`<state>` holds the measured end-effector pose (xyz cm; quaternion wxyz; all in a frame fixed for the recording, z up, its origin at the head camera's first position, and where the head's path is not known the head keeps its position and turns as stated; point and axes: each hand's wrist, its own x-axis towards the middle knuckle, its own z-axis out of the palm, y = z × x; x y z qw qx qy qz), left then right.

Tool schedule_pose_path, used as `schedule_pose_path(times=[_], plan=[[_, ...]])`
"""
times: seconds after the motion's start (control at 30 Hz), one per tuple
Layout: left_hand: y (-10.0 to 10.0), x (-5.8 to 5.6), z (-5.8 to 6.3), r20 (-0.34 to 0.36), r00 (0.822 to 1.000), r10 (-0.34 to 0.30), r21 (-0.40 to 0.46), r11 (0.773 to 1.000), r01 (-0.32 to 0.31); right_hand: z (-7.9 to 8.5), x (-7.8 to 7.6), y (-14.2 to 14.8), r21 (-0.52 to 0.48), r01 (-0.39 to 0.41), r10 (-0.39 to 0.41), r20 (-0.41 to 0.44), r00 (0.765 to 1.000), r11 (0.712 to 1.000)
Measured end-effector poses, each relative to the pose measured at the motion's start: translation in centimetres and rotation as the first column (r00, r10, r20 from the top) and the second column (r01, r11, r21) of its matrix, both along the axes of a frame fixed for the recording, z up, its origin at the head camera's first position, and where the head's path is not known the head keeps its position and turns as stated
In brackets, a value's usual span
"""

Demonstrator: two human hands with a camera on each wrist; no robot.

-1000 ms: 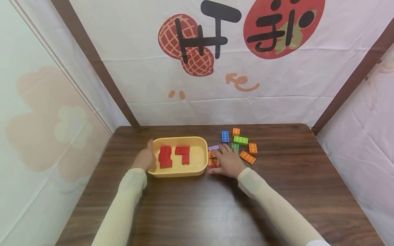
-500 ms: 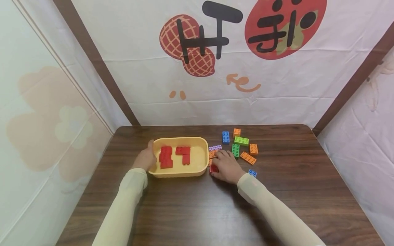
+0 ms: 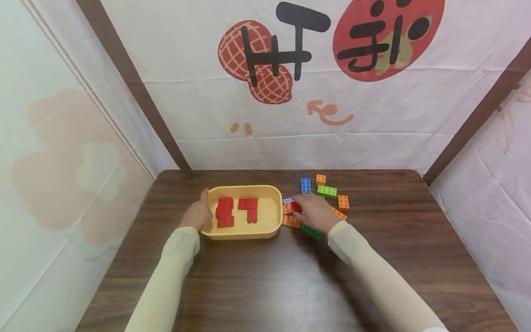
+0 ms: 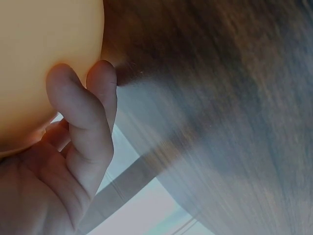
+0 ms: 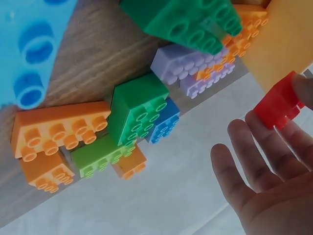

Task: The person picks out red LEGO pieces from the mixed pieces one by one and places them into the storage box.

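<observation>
My left hand [image 3: 196,214] grips the left end of a yellow plastic tub [image 3: 268,208], its fingertips curled against the outer wall in the left wrist view. Inside the tub lie several red toy bricks [image 3: 225,212], in two groups. Just beyond the tub's right end, my right hand [image 3: 315,211] pinches one red brick [image 5: 279,102] between thumb and fingers, clear of the other bricks in the right wrist view. Orange bricks [image 3: 292,222] and a purple brick [image 3: 286,201] sit beside the tub wall, and a dark green brick [image 3: 311,232] shows under the hand.
Behind and right of that hand are loose bricks: blue [image 3: 305,185], lime green [image 3: 327,191] and orange [image 3: 343,202]. The brown wooden table [image 3: 257,286] stretches toward me. A printed white cloth [image 3: 265,152] hangs along its back edge.
The right hand has picked up a red brick from beside the tub and moved slightly up and right, uncovering orange bricks and a dark green brick. The left hand keeps its grip.
</observation>
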<state>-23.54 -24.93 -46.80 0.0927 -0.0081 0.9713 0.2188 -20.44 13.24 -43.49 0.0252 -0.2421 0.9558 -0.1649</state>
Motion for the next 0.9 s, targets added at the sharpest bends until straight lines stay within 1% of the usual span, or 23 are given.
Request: schedule_pose_path(times=[0.07,0.17,0.33,0.47,0.57,0.7,0.8,0.9], plan=[[-0.2,0.0,-0.1,-0.004,1.000,0.002,-0.001,1.000,-0.002,0.1,-0.2,-0.2,-0.008,-0.003,0.003,0.000,1.000,1.000],[-0.4,0.0,-0.2,-0.018,1.000,-0.001,-0.006,1.000,0.001,0.3,-0.6,-0.7,-0.015,-0.019,0.018,-0.031,0.999,1.000],[-0.4,0.1,0.0,-0.022,1.000,0.004,0.007,1.000,-0.004,1.3,-1.2,-2.3,-0.026,-0.037,0.035,-0.066,0.997,0.999],[-0.3,0.3,0.0,-0.018,1.000,0.012,0.013,1.000,-0.012,2.3,-1.7,-4.1,-0.021,-0.041,0.040,-0.059,0.997,0.999],[-0.3,0.3,0.0,-0.021,1.000,0.007,0.009,1.000,-0.007,2.8,-2.1,-5.5,0.002,-0.042,0.042,-0.056,0.998,0.999],[-0.2,0.4,0.0,-0.015,1.000,0.005,0.008,1.000,-0.005,3.0,-2.4,-7.3,0.029,-0.063,0.064,-0.053,0.997,0.998],[-0.2,0.4,0.0,-0.014,1.000,0.011,0.010,1.000,-0.011,3.0,-2.6,-8.5,0.028,-0.085,0.086,-0.031,0.996,0.996],[-0.2,0.4,0.0,-0.028,0.999,0.019,0.007,1.000,-0.019,2.9,-2.7,-9.7,0.025,-0.104,0.104,-0.004,0.995,0.994]])
